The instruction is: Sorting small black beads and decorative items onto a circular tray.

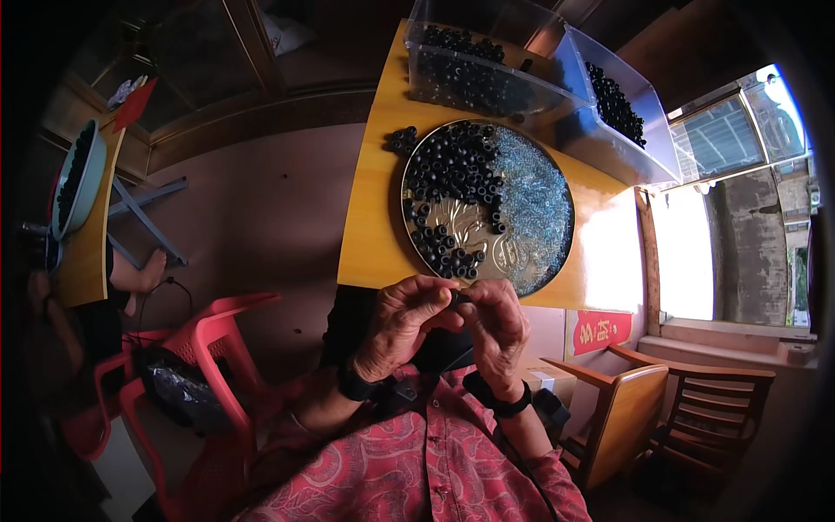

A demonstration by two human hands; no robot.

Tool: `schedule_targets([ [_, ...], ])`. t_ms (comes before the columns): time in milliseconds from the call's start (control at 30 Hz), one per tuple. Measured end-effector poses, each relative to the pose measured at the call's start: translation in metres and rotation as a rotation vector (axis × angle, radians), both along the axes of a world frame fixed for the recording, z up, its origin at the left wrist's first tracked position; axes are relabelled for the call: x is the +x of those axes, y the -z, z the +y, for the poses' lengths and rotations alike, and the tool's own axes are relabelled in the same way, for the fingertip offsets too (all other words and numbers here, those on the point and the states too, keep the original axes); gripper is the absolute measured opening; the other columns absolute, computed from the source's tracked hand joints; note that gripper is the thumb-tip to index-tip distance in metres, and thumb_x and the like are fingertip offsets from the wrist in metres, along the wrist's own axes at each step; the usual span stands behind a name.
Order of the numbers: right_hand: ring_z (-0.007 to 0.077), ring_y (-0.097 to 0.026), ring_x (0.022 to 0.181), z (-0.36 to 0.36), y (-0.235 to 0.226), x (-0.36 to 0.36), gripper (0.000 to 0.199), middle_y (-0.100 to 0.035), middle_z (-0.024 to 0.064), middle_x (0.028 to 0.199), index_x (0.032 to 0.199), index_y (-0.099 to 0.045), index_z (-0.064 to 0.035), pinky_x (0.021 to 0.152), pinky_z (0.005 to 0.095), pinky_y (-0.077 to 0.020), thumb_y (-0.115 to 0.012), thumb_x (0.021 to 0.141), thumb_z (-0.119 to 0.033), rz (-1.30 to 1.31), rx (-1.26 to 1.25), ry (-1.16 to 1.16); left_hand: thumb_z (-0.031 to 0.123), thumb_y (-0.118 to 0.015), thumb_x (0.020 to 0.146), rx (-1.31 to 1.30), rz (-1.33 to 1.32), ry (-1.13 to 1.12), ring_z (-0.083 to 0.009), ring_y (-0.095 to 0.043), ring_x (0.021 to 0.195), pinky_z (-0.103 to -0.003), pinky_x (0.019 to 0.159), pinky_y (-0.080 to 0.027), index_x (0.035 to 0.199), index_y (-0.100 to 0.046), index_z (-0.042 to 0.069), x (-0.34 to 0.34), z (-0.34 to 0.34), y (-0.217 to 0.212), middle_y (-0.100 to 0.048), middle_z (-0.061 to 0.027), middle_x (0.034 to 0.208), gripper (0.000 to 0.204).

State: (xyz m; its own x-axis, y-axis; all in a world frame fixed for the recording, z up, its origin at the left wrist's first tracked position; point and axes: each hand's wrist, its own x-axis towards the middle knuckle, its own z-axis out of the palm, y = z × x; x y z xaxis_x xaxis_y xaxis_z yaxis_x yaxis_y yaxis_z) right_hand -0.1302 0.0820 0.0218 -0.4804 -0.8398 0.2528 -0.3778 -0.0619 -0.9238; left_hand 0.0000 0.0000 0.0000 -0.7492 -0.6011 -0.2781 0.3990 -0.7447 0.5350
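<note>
My left hand [402, 324] and my right hand [497, 326] meet in front of my chest, just past the near edge of the table. Between their fingertips is a small black ring-shaped part [458, 298], pinched from both sides. Just beyond lies a round metal tray [465, 211]. Many black ring-shaped parts [457, 161] cover its left side, with a smaller group at its near left. Small clear, bluish glittering pieces [531, 204] fill the right side; their kind is too small to tell. A few more black parts [400, 139] sit on the table left of the tray.
On the yellow table [370, 217] stand a clear plastic bin [496, 83] and a second bin [661, 157], both holding black parts. A red plastic chair [213, 348] is at left, wooden chairs [626, 418] at right. Another person's bare foot [148, 274] shows near a table at far left.
</note>
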Motion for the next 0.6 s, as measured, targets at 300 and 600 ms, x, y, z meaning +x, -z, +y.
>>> schedule_targets([
  [300,0.0158,-0.058,0.078,0.001,0.0,0.001,0.021,-0.058,0.0078,0.09,0.095,-0.062,-0.0007,0.066,0.0255,-0.0445,-0.068,0.077,0.008,0.123,-0.06,0.03,0.015,-0.066,0.091,-0.031,-0.044,-0.034,-0.0125,-0.064,0.068,-0.027,0.066,-0.056,0.107,-0.067,0.003,-0.005,0.003,0.004,-0.066,-0.0042,0.087,0.02],
  [600,0.0298,-0.062,0.078,-0.004,-0.015,0.0,0.024,-0.06,0.0139,0.09,0.099,-0.061,-0.0024,0.065,0.0361,-0.0497,-0.065,0.077,0.007,0.519,-0.042,-0.093,0.008,-0.064,0.092,-0.267,-0.259,-0.022,-0.0128,-0.069,0.074,-0.024,0.07,-0.057,0.111,-0.067,0.0,0.003,-0.001,-0.005,-0.071,-0.0069,0.089,0.02],
])
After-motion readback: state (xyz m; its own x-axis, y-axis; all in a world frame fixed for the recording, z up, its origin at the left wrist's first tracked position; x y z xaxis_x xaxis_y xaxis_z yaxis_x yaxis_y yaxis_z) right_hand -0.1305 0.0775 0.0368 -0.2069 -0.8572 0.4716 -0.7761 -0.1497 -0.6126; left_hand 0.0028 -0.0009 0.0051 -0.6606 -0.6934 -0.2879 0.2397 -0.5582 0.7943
